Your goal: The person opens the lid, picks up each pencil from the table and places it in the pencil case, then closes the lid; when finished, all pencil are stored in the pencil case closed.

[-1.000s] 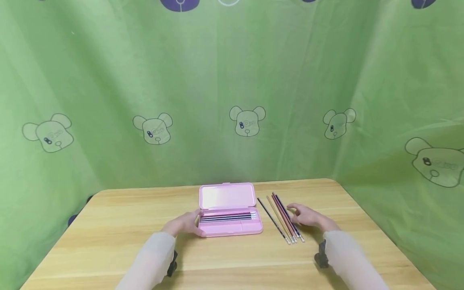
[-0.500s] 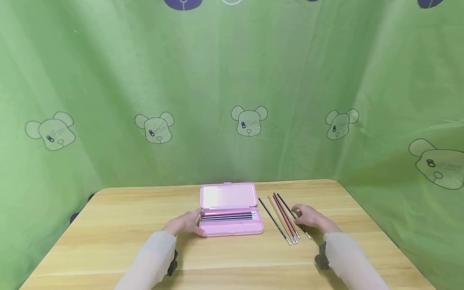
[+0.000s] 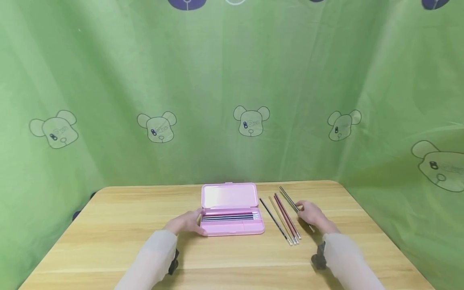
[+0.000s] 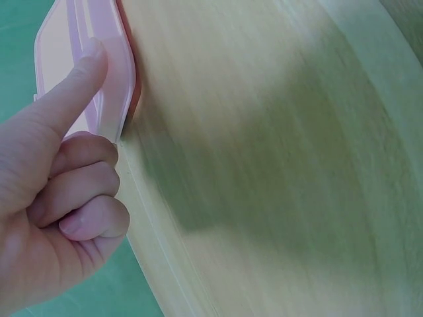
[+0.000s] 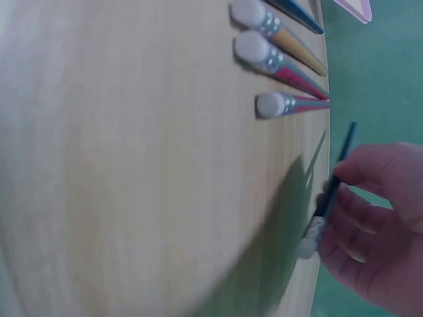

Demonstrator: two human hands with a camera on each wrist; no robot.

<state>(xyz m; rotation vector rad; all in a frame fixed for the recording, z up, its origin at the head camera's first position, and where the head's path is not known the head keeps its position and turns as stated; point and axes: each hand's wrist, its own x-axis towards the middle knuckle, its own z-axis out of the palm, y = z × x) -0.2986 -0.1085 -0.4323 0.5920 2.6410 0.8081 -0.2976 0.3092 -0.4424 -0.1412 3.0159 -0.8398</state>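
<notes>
A pink pencil case (image 3: 232, 233) lies with its lid (image 3: 229, 195) raised back, several dark pencils (image 3: 229, 218) side by side in its long compartment. My left hand (image 3: 185, 222) holds the case's left end. In the left wrist view the thumb (image 4: 79, 79) reaches over the case while other fingers curl beside it. To the right, my right hand (image 3: 310, 213) pinches a dark pencil (image 3: 288, 197) between thumb and fingers, far end slanting up and leftward. The right wrist view shows that pencil's white eraser end (image 5: 309, 246) below the fingers.
Between the case and my right hand lie loose pencils: a dark one (image 3: 274, 220), a yellow one (image 3: 280, 215) and reddish ones (image 3: 288, 218), erasers toward me. A green curtain (image 3: 203, 157) hangs behind the wooden table (image 3: 232, 270).
My right hand has drawn a dark pencil away from the loose group, rightward, and now pinches it with its far end moved. The left hand stays at the case.
</notes>
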